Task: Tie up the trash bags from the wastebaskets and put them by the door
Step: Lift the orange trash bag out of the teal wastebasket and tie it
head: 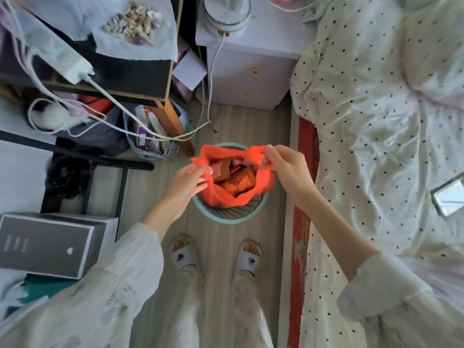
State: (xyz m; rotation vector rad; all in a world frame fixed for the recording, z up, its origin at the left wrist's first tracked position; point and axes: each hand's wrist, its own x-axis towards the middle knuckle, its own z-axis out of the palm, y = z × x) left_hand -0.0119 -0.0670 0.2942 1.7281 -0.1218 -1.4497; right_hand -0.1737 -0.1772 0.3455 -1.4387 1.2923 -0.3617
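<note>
An orange trash bag [221, 197] sits in a round pale-green wastebasket [229, 216] on the wooden floor between my feet and a desk leg. The bag's mouth gapes and shows paper and orange wrappers inside. My left hand [187, 180] pinches the bag's left rim. My right hand [286, 167] pinches the right rim near its upper corner. Both rims are lifted slightly above the basket's edge.
A bed with a dotted white cover [381, 136] fills the right side. A cluttered desk [108, 66] with white cables, a bag of items [153, 136] and a grey box [47, 244] stand left. A white nightstand [248, 69] is beyond the basket.
</note>
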